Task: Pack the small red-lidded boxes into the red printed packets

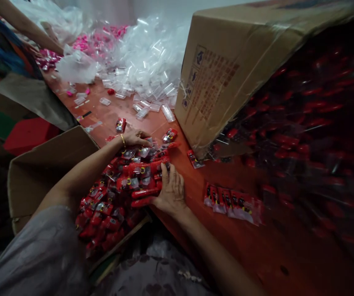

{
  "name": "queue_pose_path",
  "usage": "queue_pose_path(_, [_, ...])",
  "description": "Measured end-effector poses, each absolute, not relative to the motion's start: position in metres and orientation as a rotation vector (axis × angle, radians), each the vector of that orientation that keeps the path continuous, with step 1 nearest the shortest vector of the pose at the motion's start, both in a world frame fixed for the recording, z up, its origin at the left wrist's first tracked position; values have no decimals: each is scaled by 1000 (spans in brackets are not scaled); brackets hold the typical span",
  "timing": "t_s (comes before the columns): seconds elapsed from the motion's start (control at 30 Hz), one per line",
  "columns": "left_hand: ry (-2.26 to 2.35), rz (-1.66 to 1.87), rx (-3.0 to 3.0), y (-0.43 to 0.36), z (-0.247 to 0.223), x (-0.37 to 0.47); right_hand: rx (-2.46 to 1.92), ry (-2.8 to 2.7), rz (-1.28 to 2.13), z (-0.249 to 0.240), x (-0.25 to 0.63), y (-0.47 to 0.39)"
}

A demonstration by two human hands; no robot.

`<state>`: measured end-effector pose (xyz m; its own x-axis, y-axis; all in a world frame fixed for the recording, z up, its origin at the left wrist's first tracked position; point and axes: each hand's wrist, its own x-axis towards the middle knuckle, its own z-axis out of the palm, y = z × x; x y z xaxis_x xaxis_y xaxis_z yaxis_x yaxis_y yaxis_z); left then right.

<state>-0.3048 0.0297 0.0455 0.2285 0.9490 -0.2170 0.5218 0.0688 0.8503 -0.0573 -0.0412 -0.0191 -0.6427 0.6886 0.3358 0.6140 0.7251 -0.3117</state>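
Observation:
Many small red packets [103, 207] in clear wrap fill an open cardboard box below me and heap up at the table's edge. My left hand [135, 139], with a yellow bangle at the wrist, lies palm down on the far side of the heap, fingers spread. At the heap's right side, my right hand [172, 191] has its thumb and fingers curled against several stacked red packets [144, 192]; whether it grips them is hard to tell. Single packets [120, 124] lie just beyond, and a short row of packets [232, 202] rests to the right.
A large carton [217, 70] stands tilted at the right, with a blurred mass of red packets [306, 139] beside it. Clear plastic pieces [152, 61] and pink pieces [103, 39] cover the back of the orange table [103, 109]. Another person's arm [26, 24] reaches in upper left.

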Motion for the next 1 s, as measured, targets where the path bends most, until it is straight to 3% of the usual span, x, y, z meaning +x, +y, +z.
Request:
queue_pose_path(0.2, [1655, 608, 1521, -64, 55, -331, -784, -2587, 439, -12, -77, -76])
queue_pose_path(0.4, [1784, 535, 1355, -159, 60, -344, -145, -2722, 637, -3, -95, -109])
queue_pose_path(0.53, [2130, 543, 1412, -185, 51, -356, -245, -2632, 591, 9, -91, -96])
queue_pose_path(0.67, [2437, 741, 1403, -154, 50, -356, -846, -2529, 393, 22, -76, -46])
queue_pose_path(0.8, [2331, 818, 1754, -73, 58, -328, -1441, -2415, 206, 22, -61, -2])
queue_pose_path(1.0, [1952, 505, 2162, 68, 41, -256, -1554, -2389, 57, 12, -43, 4])
